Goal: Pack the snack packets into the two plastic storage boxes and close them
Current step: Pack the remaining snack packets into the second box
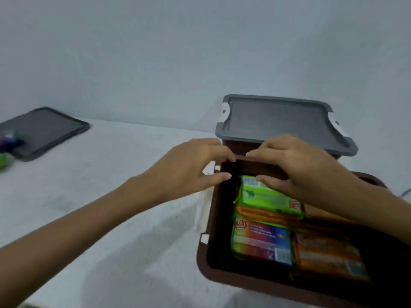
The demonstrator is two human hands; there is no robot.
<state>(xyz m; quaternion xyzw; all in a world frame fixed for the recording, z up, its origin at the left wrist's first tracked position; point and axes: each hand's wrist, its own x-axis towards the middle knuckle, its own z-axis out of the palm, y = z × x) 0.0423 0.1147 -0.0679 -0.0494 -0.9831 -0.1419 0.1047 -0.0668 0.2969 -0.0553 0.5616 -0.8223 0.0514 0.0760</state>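
An open brown storage box [213, 218] stands at the lower right, with several snack packets lying in it. A green packet [266, 196] lies on top at the far end, with an orange packet [327, 252] and a multicoloured one [260, 238] nearer me. My left hand [189, 172] touches the box's far left corner with fairly straight fingers. My right hand [298, 170] reaches over the far rim, its thumb resting on the green packet's far end. Behind stands a second brown box, closed with a grey lid [282, 123].
A loose grey lid [44, 132] lies flat on the white table [111, 174] at the far left. Blurred purple and green packets [6, 150] lie beside it at the left edge. A pale wall rises just behind the table.
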